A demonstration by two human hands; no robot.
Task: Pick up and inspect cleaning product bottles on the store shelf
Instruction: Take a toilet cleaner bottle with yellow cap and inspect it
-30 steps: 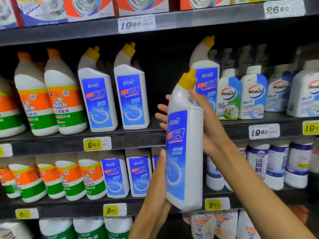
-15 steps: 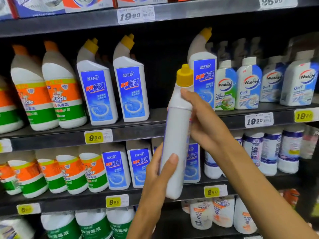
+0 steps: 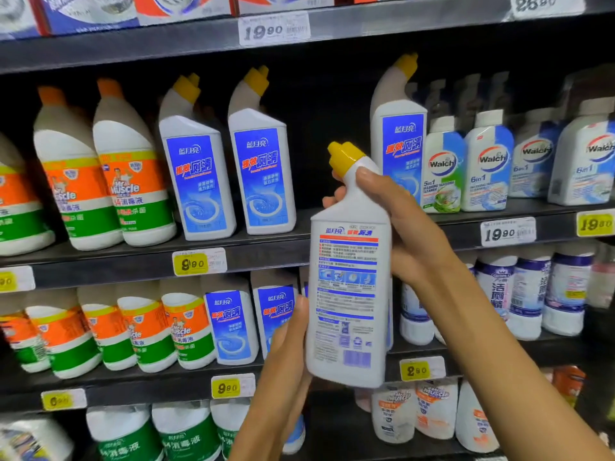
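Observation:
I hold a white toilet cleaner bottle with a yellow angled cap upright in front of the shelves. Its back label, with small print and a barcode, faces me. My right hand wraps the bottle's neck and upper right side. My left hand grips the lower left edge near the base. More bottles of the same blue-labelled cleaner stand on the middle shelf behind.
Orange and green Mr Muscle bottles fill the left of the shelves. Walch cleaner bottles stand at the right. Price tags line the dark shelf edges. Lower shelves hold more bottles.
The bottle has been turned about its upright axis: front label a second ago, narrow side half a second ago, back label facing me now. Both hands stayed on it.

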